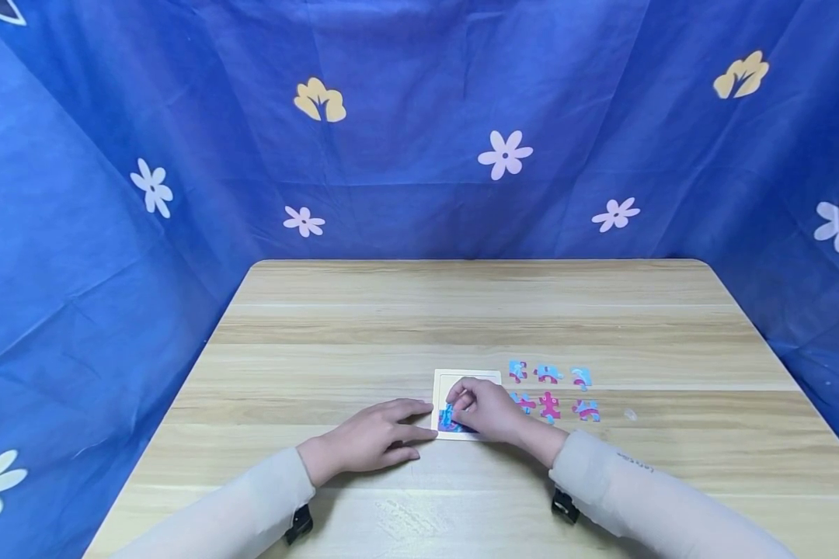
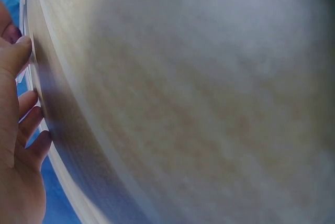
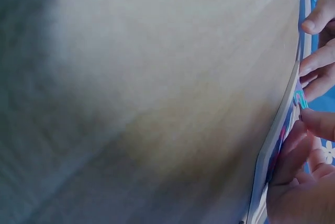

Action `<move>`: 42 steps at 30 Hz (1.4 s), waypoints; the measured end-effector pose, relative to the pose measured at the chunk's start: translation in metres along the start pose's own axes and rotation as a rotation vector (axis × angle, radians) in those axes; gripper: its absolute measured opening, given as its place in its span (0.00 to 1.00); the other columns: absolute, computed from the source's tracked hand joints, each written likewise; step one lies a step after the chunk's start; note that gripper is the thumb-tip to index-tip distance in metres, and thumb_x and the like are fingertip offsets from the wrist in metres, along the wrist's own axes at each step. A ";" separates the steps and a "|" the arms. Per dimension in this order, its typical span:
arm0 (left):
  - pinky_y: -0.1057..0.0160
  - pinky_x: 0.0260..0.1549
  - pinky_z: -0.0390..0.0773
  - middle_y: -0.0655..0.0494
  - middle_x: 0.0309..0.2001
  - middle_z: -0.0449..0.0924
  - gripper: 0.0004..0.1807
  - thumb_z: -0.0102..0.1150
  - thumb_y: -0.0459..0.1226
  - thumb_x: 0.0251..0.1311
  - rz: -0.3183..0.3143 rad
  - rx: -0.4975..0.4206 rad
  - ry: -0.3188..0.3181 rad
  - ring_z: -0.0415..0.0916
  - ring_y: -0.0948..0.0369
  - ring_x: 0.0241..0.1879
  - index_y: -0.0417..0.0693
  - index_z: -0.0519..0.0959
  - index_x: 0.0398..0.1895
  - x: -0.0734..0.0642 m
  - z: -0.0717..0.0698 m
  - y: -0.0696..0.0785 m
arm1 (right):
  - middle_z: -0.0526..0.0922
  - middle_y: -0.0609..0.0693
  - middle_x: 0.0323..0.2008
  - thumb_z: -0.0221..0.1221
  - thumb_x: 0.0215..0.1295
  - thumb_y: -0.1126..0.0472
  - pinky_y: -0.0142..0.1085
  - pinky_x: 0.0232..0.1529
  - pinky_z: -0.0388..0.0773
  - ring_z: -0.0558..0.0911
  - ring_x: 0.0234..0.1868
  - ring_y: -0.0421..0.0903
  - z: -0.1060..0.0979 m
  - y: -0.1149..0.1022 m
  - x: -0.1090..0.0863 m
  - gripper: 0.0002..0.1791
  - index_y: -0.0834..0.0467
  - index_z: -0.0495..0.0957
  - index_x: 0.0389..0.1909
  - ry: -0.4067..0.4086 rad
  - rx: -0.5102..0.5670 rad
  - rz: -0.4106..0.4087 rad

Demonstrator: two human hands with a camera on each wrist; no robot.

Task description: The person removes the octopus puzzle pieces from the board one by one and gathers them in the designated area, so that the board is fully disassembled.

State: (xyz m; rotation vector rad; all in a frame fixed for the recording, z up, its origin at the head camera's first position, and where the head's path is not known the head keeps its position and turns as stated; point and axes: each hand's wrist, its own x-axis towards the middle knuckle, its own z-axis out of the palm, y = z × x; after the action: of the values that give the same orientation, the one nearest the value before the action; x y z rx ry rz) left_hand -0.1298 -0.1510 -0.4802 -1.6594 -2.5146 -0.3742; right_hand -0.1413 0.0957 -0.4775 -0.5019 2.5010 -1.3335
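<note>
A square pale puzzle frame (image 1: 468, 373) lies on the table, with blue and purple puzzle pieces (image 1: 446, 424) in its near left part. My left hand (image 1: 367, 436) lies at the frame's left side, fingers extended and fingertips at its edge. Over the frame, my right hand (image 1: 492, 409) has curled fingers and pinches a blue puzzle piece (image 1: 450, 411) at the left part of the tray. The right wrist view shows the thumb and fingers of the right hand (image 3: 298, 177) close on the colourful surface; the piece is mostly hidden there.
Loose pink and blue puzzle pieces (image 1: 549, 404) lie in two rows right of the frame, several in all. A small clear scrap (image 1: 631, 414) sits farther right. The wooden table (image 1: 475, 310) ends at a blue flowered cloth (image 1: 419, 155) behind.
</note>
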 end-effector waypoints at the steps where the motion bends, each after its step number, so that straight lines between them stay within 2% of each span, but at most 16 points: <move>1: 0.55 0.62 0.66 0.45 0.62 0.69 0.21 0.60 0.47 0.62 -0.001 -0.001 0.000 0.66 0.51 0.62 0.55 0.79 0.57 0.000 0.000 0.000 | 0.79 0.43 0.26 0.63 0.55 0.70 0.31 0.32 0.76 0.77 0.26 0.38 -0.001 0.000 0.000 0.09 0.57 0.79 0.36 -0.001 0.007 -0.002; 9: 0.55 0.62 0.65 0.45 0.62 0.69 0.21 0.59 0.48 0.62 -0.004 -0.004 -0.003 0.66 0.51 0.62 0.55 0.79 0.57 0.000 0.001 -0.002 | 0.82 0.44 0.27 0.64 0.57 0.69 0.33 0.35 0.77 0.79 0.27 0.39 -0.009 0.001 0.002 0.08 0.59 0.79 0.37 -0.035 0.067 -0.004; 15: 0.54 0.62 0.65 0.45 0.63 0.69 0.21 0.58 0.48 0.62 -0.012 -0.007 -0.008 0.65 0.51 0.63 0.55 0.79 0.57 0.000 0.002 -0.003 | 0.84 0.47 0.28 0.62 0.58 0.69 0.35 0.39 0.78 0.82 0.30 0.41 -0.015 0.005 0.003 0.08 0.61 0.79 0.39 -0.047 0.161 0.027; 21: 0.54 0.62 0.65 0.45 0.63 0.69 0.21 0.59 0.48 0.62 -0.004 -0.010 -0.002 0.65 0.51 0.63 0.55 0.79 0.57 0.000 0.002 -0.004 | 0.84 0.49 0.28 0.63 0.58 0.68 0.32 0.28 0.76 0.82 0.29 0.44 -0.026 0.007 0.002 0.09 0.63 0.78 0.40 -0.044 0.212 0.064; 25: 0.55 0.62 0.64 0.45 0.63 0.69 0.21 0.59 0.48 0.62 -0.003 -0.005 -0.005 0.65 0.51 0.63 0.55 0.79 0.57 0.000 0.001 -0.004 | 0.84 0.51 0.29 0.63 0.59 0.68 0.31 0.27 0.74 0.83 0.30 0.46 -0.033 0.009 -0.001 0.10 0.64 0.77 0.42 -0.047 0.236 0.066; 31: 0.55 0.63 0.64 0.46 0.63 0.68 0.21 0.59 0.48 0.62 -0.022 -0.010 -0.027 0.64 0.52 0.63 0.56 0.78 0.58 0.000 -0.001 -0.003 | 0.83 0.52 0.30 0.61 0.61 0.68 0.31 0.21 0.73 0.82 0.30 0.48 -0.046 0.015 -0.009 0.10 0.66 0.76 0.43 -0.062 0.239 0.069; 37: 0.55 0.62 0.64 0.46 0.63 0.69 0.21 0.59 0.48 0.62 -0.014 -0.001 -0.016 0.65 0.51 0.63 0.56 0.79 0.57 -0.001 0.000 -0.004 | 0.81 0.52 0.30 0.59 0.63 0.68 0.35 0.26 0.77 0.81 0.31 0.48 -0.059 0.020 -0.019 0.10 0.66 0.76 0.44 -0.084 0.235 0.108; 42: 0.55 0.62 0.65 0.46 0.63 0.69 0.20 0.59 0.47 0.62 -0.008 -0.004 -0.006 0.65 0.51 0.63 0.55 0.79 0.57 -0.002 0.000 -0.004 | 0.81 0.51 0.31 0.59 0.63 0.68 0.38 0.28 0.80 0.81 0.32 0.47 -0.068 0.026 -0.027 0.10 0.65 0.76 0.45 -0.080 0.194 0.104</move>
State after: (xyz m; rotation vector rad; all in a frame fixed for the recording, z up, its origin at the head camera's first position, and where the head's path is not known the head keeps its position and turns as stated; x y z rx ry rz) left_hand -0.1329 -0.1541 -0.4813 -1.6553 -2.5270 -0.3751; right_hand -0.1475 0.1712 -0.4599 -0.3699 2.2713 -1.4651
